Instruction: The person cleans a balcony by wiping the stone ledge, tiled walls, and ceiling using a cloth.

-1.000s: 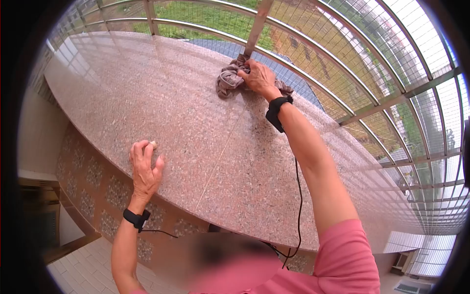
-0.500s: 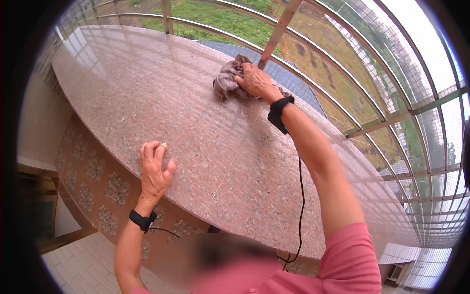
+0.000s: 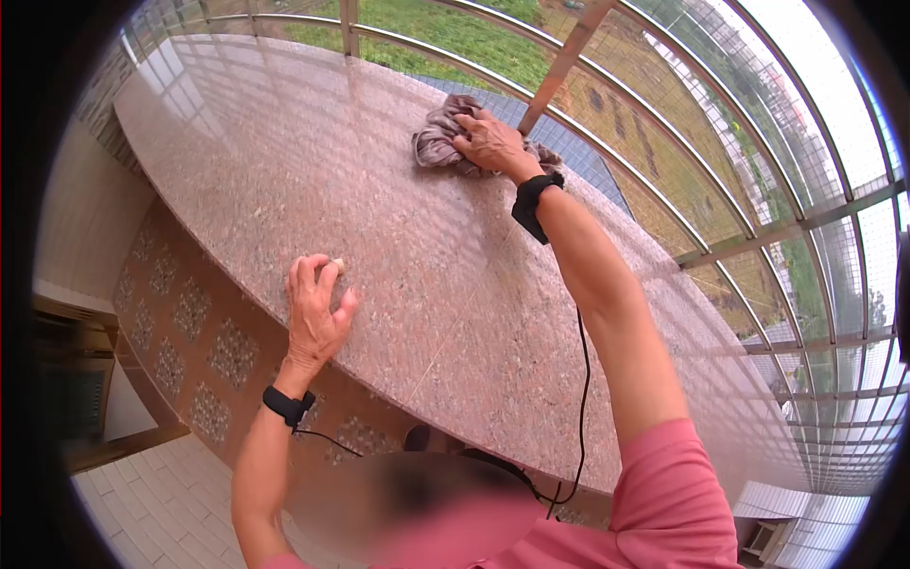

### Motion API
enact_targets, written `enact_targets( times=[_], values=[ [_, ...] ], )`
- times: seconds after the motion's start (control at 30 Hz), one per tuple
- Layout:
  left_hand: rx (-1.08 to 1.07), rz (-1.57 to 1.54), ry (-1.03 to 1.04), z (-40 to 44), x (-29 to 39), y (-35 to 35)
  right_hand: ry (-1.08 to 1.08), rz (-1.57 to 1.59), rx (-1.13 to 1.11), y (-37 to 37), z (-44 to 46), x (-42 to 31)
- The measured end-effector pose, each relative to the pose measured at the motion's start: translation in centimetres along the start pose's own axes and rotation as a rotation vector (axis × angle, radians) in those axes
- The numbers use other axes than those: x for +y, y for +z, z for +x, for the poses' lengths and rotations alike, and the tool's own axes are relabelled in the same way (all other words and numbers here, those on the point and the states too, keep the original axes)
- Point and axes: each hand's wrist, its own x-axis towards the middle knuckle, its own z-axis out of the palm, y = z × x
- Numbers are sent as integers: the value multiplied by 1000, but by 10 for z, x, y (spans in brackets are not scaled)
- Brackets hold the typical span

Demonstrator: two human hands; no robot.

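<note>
My right hand (image 3: 498, 147) presses on a crumpled grey-brown cloth (image 3: 439, 142) near the far edge of the stone countertop, with its fingers bent over the fabric. Part of the cloth also shows behind the wrist. Nearer to me, my left hand (image 3: 318, 308) rests on the speckled pink countertop (image 3: 408, 266) by its near edge. Its fingers are bent and the thumb stands apart from them. A small pale-yellow piece (image 3: 339, 266) shows at the index fingertip; I cannot make out what it is.
Metal railings (image 3: 559, 66) run along the far and right sides of the counter. A black cable (image 3: 584, 398) hangs near my right arm and crosses the counter. Below the near edge lies a patterned tiled floor (image 3: 227, 351).
The view has shifted slightly. My right hand and the cloth have moved a little, the cloth now lying flatter and more spread. My left hand keeps much the same pose.
</note>
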Motion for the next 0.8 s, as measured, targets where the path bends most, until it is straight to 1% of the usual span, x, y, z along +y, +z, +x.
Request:
enact_targets(
  times=[0.03,0.1,0.17,0.2,0.3,0.43,0.57,0.63,0.73,0.8],
  values=[
    [-2,-3,0,0,-1,1,-57,-2,-20,-2,-7,-5],
    [26,1,17,-1,-2,2,-61,6,-48,-9,-28,-18],
    [33,0,22,-2,-4,4,-73,23,-124,-17,-49,-33],
    [43,3,28,-2,-4,4,-86,13,-128,-17,-59,-37],
    [62,-5,35,-3,-7,7,-214,19,-56,-10,-98,-47],
    [62,-7,37,-3,-7,7,-277,42,-151,-25,-163,-72],
    [78,-1,65,-3,-10,9,-413,96,-137,-28,-234,-87],
    [79,1,75,-4,-11,11,-404,113,-202,-44,-272,-104],
    [84,3,85,-3,-10,10,-421,181,-220,-52,-315,-117],
    [46,8,47,-3,-6,7,-413,256,-235,-51,-330,-119]
  ],
)
